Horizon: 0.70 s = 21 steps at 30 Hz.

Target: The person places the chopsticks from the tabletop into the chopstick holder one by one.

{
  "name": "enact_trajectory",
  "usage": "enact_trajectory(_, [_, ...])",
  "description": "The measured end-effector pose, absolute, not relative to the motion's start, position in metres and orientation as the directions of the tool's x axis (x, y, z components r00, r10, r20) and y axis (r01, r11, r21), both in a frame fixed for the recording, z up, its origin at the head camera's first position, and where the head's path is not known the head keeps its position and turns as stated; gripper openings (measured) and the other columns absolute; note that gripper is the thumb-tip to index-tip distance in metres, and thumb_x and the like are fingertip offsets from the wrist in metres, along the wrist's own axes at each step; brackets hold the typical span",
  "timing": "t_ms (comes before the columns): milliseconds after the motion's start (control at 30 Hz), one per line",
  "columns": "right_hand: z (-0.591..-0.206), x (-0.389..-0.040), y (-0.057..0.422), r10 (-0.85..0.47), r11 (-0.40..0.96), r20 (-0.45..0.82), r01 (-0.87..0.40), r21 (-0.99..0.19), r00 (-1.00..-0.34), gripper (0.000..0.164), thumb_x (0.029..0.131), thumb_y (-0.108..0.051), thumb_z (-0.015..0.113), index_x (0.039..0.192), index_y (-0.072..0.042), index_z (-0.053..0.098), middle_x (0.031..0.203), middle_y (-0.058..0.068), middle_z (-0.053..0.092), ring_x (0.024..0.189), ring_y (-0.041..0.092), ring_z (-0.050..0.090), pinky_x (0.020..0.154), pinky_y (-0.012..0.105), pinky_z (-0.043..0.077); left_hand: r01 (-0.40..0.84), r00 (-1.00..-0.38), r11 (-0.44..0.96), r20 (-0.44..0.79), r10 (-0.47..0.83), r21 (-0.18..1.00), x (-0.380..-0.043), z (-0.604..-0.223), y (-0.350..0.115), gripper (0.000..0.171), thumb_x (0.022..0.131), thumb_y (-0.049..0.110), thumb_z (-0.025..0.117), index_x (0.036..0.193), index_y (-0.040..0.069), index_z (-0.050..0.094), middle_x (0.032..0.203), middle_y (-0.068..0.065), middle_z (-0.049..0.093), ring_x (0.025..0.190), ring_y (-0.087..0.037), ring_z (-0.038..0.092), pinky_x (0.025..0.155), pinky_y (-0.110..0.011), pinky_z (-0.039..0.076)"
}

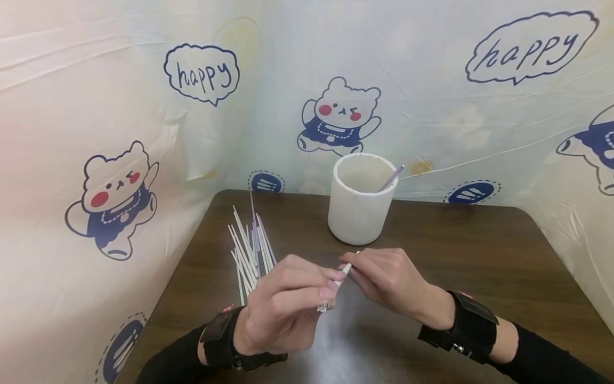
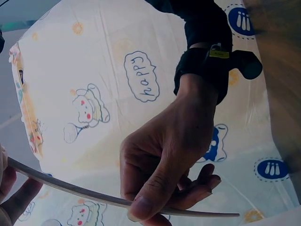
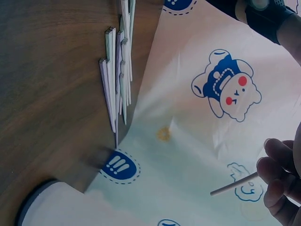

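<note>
A pale, tapering chopstick (image 1: 346, 269) is held between both hands. My left hand (image 1: 283, 304) grips its thicker end, which points down toward me. Farther along, the thumb and fingers of my right hand (image 1: 388, 277) pinch the thin part. The left wrist view has the chopstick (image 2: 84, 192) running from the left hand (image 2: 21, 202) at the edge, past the right thumb, to a free tip. In the right wrist view that tip (image 3: 235, 183) sticks out from the right fingertips (image 3: 269, 169). Part of the chopstick is hidden behind fingers.
Several loose white, purple and green chopsticks (image 1: 247, 261) lie in a bundle on the left of the brown table (image 1: 460, 250). A white cylindrical holder (image 1: 357, 218) stands at the back, with a purple chopstick (image 1: 392, 177) leaning inside. A printed cloth (image 1: 278, 69) hangs around the table.
</note>
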State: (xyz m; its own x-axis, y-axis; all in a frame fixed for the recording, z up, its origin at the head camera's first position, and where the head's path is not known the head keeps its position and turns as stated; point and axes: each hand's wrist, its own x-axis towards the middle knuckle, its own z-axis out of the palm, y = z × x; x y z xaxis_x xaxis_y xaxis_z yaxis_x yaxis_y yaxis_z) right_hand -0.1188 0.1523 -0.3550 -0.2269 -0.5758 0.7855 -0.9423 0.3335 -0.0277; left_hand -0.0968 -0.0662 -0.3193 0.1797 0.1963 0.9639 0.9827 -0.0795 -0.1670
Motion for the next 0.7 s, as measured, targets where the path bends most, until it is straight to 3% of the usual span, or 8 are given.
enact_trajectory(200, [-0.335, -0.14, 0.155, -0.541, 0.353, 0.793, -0.932, -0.087, -0.279, 0.037, 0.111, -0.027, 0.05, 0.104, 0.001, 0.073, 0.087, 0.007, 0.08, 0.069, 0.014, 0.075, 0.064, 0.025, 0.062, 0.986, 0.165, -0.037, 0.975, 0.15, -0.161, -0.115, -0.289, -0.057, 0.012, 0.094, -0.012, 0.062, 0.104, -0.012, 0.056, 0.092, -0.017, 0.064, 0.085, -0.025, 0.065, 0.077, -0.027, 0.06])
enact_trajectory(333, [-0.311, -0.167, 0.157, -0.516, 0.418, 0.802, -0.906, -0.07, -0.3, 0.041, 0.111, -0.029, 0.05, 0.104, 0.002, 0.074, 0.087, 0.012, 0.078, 0.068, 0.017, 0.071, 0.062, 0.027, 0.06, 0.996, 0.081, 0.022, 0.987, 0.137, -0.085, -0.13, -0.265, -0.049, 0.014, 0.094, -0.013, 0.061, 0.108, -0.012, 0.059, 0.096, -0.017, 0.065, 0.086, -0.025, 0.062, 0.077, -0.029, 0.059])
enact_trajectory(533, [-0.285, -0.209, 0.162, -0.494, 0.495, 0.762, -0.856, -0.15, -0.419, 0.014, 0.101, -0.005, 0.067, 0.111, 0.003, 0.072, 0.078, 0.012, 0.064, 0.066, 0.018, 0.052, 0.063, 0.021, 0.039, 0.991, -0.04, 0.134, 0.989, 0.145, 0.02, -0.168, -0.239, -0.028, 0.02, 0.092, -0.012, 0.069, 0.112, -0.013, 0.065, 0.103, -0.024, 0.072, 0.092, -0.029, 0.069, 0.084, -0.032, 0.062])
enact_trajectory(700, [-0.282, -0.23, 0.168, -0.496, 0.538, 0.718, -0.822, -0.187, -0.488, 0.003, 0.098, 0.003, 0.067, 0.099, 0.003, 0.07, 0.074, 0.011, 0.053, 0.069, 0.02, 0.047, 0.068, 0.022, 0.032, 0.984, -0.132, 0.139, 0.979, 0.155, 0.11, -0.205, -0.226, -0.015, 0.023, 0.1, -0.002, 0.066, 0.12, -0.012, 0.064, 0.105, -0.023, 0.071, 0.092, -0.028, 0.067, 0.084, -0.023, 0.061])
